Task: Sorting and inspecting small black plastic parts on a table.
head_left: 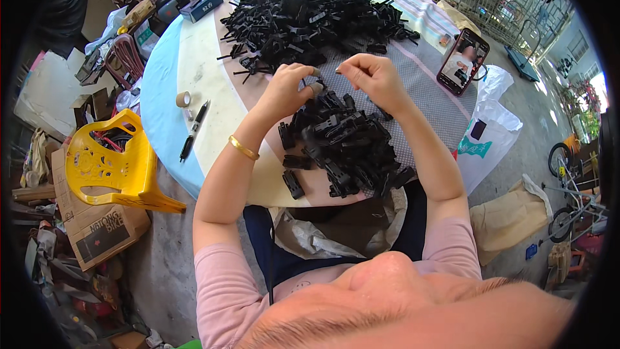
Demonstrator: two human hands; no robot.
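Observation:
My left hand [290, 92] is raised over the table between two heaps, tan wraps on its thumb and a fingertip. Its fingers are closed around a small black plastic part [303, 82], mostly hidden by the hand. Just to the right, my right hand [380, 82] pinches thumb and forefinger together; what they hold, if anything, is too small to make out. Beyond both hands spreads a large pile of black plastic parts [310, 16] with thin prongs. Nearer to me, below the hands, lies a smaller heap of chunky black clip-like pieces [349, 145].
The round table [200, 90] has a striped cloth. On it are a pen [195, 130], a tape roll [183, 99], a blue box [201, 6] and a propped phone [463, 62]. A yellow chair [116, 161] stands left, a white plastic bag [487, 129] hangs right, and a pale sack [310, 236] lies at my lap.

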